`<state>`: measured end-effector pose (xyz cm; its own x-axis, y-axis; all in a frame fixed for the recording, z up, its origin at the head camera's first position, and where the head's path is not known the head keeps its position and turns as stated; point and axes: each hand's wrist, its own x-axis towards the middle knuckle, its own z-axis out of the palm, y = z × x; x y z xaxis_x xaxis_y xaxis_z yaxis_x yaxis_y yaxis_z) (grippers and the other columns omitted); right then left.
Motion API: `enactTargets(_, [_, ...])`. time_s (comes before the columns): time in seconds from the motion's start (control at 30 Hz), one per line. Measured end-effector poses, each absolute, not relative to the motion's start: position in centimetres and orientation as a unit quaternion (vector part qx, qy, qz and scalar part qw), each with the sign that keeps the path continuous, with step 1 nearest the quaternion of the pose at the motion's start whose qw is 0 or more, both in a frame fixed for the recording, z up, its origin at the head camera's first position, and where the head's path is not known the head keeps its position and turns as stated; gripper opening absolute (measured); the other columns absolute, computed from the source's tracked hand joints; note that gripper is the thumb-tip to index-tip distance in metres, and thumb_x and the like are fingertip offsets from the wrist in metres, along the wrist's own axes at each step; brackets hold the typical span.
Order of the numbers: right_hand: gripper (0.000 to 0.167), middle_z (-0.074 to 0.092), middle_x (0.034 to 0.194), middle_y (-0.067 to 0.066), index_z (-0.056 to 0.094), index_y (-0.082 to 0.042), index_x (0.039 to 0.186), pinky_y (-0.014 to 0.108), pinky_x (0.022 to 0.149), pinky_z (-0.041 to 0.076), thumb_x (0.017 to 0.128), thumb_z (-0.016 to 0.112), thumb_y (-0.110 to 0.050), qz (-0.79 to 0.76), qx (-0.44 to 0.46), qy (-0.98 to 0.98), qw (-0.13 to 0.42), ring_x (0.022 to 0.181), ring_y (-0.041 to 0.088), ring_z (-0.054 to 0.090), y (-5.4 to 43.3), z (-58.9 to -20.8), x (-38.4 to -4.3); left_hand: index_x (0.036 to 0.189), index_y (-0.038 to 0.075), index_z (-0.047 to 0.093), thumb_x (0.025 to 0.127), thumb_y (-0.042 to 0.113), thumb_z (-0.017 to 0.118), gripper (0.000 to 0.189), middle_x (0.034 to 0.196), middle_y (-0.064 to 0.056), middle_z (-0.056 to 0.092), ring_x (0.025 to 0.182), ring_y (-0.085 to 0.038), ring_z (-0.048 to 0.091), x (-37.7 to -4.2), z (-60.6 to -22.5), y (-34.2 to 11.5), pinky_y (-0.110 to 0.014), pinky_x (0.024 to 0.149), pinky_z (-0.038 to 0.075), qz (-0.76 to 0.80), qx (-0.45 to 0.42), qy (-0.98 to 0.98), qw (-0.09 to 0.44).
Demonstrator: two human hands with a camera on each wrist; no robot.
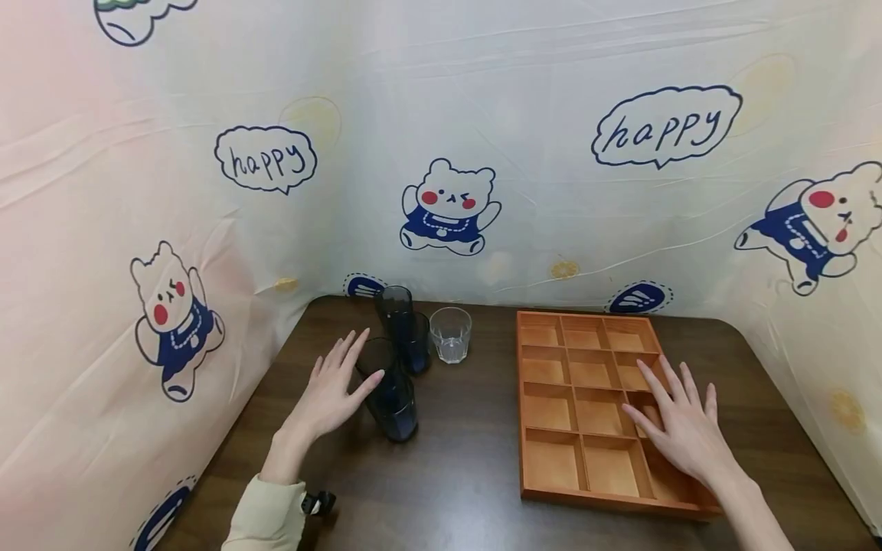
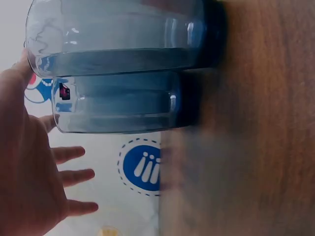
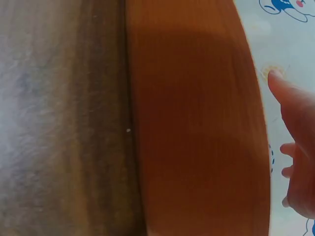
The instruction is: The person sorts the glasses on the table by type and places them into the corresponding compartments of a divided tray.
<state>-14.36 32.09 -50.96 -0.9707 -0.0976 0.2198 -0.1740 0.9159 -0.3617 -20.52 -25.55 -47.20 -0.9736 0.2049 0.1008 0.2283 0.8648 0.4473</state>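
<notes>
My left hand [image 1: 331,396] is spread with fingers straight beside the nearest dark blue drinking glass [image 1: 396,409], its thumb in front of the glass near the rim. In the left wrist view, two bluish glasses [image 2: 123,105] stand side by side past my left hand [image 2: 27,172]; whether skin touches glass I cannot tell. Behind the nearest glass stand a shorter dark glass [image 1: 416,348] and a tall dark glass [image 1: 393,302]. My right hand [image 1: 692,432] hovers, fingers spread, over the right side of a wooden compartment tray [image 1: 521,459], hiding some compartments. It holds nothing.
A clear glass [image 1: 451,337] stands right of the dark ones, toward the back of the dark wooden table [image 1: 462,467]. Printed cloth [image 1: 530,191] hangs around the back and sides. A small black object [image 1: 318,503] is by the left sleeve.
</notes>
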Motion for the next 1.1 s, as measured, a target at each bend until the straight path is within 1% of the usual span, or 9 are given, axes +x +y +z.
enactTargets(0.2, [0.081,0.018,0.179,0.033,0.025,-0.020,0.176,0.091,0.121,-0.003,0.110,0.061,-0.051,0.200,0.067,-0.973,0.088,0.165,0.062,0.009,32.4,-52.2,-13.9,0.178,0.023,0.012,0.118,0.047,0.046,0.074,0.185,-0.016,0.017,0.170,-0.046,0.019,-20.6,-48.5,-26.0,-0.075,0.133,0.017,-0.355,-0.139,-0.924,0.019])
enactTargets(0.33, [0.080,0.020,0.178,0.035,0.026,-0.018,0.175,0.091,0.121,-0.002,0.111,0.060,-0.051,0.204,0.062,-0.974,0.077,0.165,0.061,0.011,32.5,-52.9,-13.8,0.178,0.019,0.015,0.120,0.036,0.041,0.066,0.186,-0.016,0.015,0.170,-0.047,0.018,-20.6,-49.2,-26.1,-0.074,0.133,0.019,-0.423,-0.151,-0.893,0.017])
enactTargets(0.57, [0.081,0.020,0.177,0.036,0.027,-0.016,0.175,0.089,0.123,-0.002,0.111,0.061,-0.051,0.205,0.060,-0.975,0.058,0.167,0.058,0.008,32.5,-53.4,-13.6,0.177,0.017,0.017,0.122,0.028,0.035,0.059,0.185,-0.019,0.014,0.170,-0.048,0.014,-20.7,-49.9,-26.1,-0.075,0.133,0.015,-0.504,-0.133,-0.853,0.002])
enactTargets(0.63, [0.080,0.021,0.177,0.036,0.028,-0.015,0.175,0.087,0.125,-0.002,0.111,0.060,-0.052,0.202,0.059,-0.976,0.056,0.167,0.058,0.008,32.5,-53.4,-13.6,0.177,0.017,0.019,0.122,0.027,0.033,0.057,0.185,-0.019,0.015,0.170,-0.046,0.016,-20.8,-50.0,-26.0,-0.073,0.133,0.018,-0.519,-0.128,-0.845,-0.002])
enactTargets(0.73, [0.079,0.023,0.176,0.036,0.031,-0.014,0.174,0.085,0.126,-0.001,0.110,0.060,-0.052,0.195,0.062,-0.977,0.058,0.167,0.058,0.010,32.5,-53.6,-13.6,0.176,0.014,0.020,0.122,0.026,0.033,0.057,0.183,-0.021,0.018,0.167,-0.046,0.025,-20.9,-50.1,-26.0,-0.062,0.130,0.033,-0.535,-0.124,-0.836,-0.006])
enactTargets(0.83, [0.079,0.025,0.175,0.037,0.033,-0.013,0.173,0.084,0.128,-0.001,0.110,0.060,-0.053,0.188,0.063,-0.978,0.061,0.166,0.057,0.012,32.5,-53.7,-13.6,0.175,0.012,0.021,0.122,0.026,0.035,0.057,0.180,-0.024,0.023,0.160,-0.046,0.036,-21.1,-50.1,-25.9,-0.050,0.122,0.047,-0.546,-0.122,-0.829,-0.011])
enactTargets(0.97, [0.079,0.025,0.176,0.037,0.033,-0.013,0.173,0.082,0.129,-0.002,0.110,0.059,-0.055,0.179,0.063,-0.980,0.058,0.167,0.056,0.011,32.5,-53.9,-13.6,0.174,0.012,0.025,0.121,0.026,0.038,0.057,0.176,-0.024,0.032,0.153,-0.042,0.044,-21.2,-50.2,-25.8,-0.040,0.118,0.049,-0.566,-0.114,-0.817,-0.019])
enactTargets(1.07, [0.079,0.025,0.176,0.036,0.032,-0.013,0.173,0.082,0.129,-0.001,0.110,0.058,-0.055,0.174,0.063,-0.981,0.054,0.168,0.055,0.009,32.6,-54.0,-13.6,0.173,0.010,0.027,0.121,0.027,0.039,0.056,0.174,-0.024,0.036,0.147,-0.018,0.051,-21.4,-50.6,-25.8,-0.026,0.112,0.049,-0.587,-0.105,-0.802,-0.027])
enactTargets(1.1, [0.080,0.025,0.176,0.036,0.032,-0.013,0.173,0.082,0.129,0.000,0.110,0.058,-0.055,0.172,0.063,-0.982,0.055,0.168,0.054,0.009,32.6,-54.0,-13.6,0.173,0.011,0.028,0.121,0.027,0.040,0.056,0.174,-0.024,0.037,0.146,-0.014,0.051,-21.5,-50.7,-25.7,-0.020,0.109,0.048,-0.591,-0.101,-0.800,-0.030])
